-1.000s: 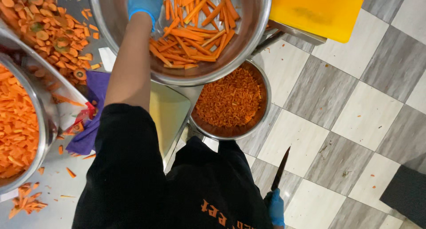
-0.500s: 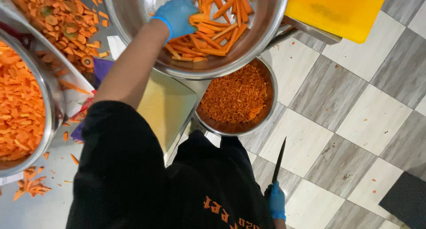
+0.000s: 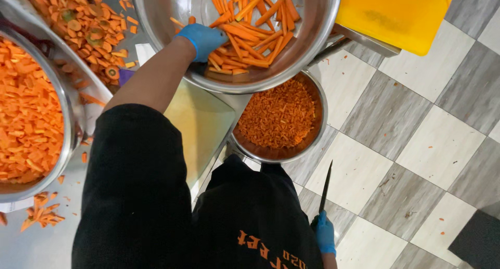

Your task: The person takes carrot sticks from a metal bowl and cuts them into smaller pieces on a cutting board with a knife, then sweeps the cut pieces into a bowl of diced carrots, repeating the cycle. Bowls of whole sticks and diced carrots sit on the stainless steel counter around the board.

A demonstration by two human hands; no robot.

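Down inside the large steel bowl (image 3: 312, 45) at the far middle of the scene, the left hand (image 3: 204, 39), gloved in blue, is reaching among the carrot sticks (image 3: 247, 24); its fingers are curling loosely over the near-left edge of the pile, touching sticks, though whether they are actually gripping any cannot be told. Near right, low by the person's side, the right hand (image 3: 325, 235), also in a blue glove, is closing fully round the handle of a knife (image 3: 326, 188), whose dark blade is pointing away over the checked floor (image 3: 432, 144). Just beneath the big bowl's near rim, a smaller bowl of finely diced carrot (image 3: 278, 118) is sitting. Far left, a heap of carrot trimmings (image 3: 78, 24) is lying on a tray; near left, another bowl of sliced carrot (image 3: 26, 118) is standing. A yellow cutting board (image 3: 396, 13) is lying far right.
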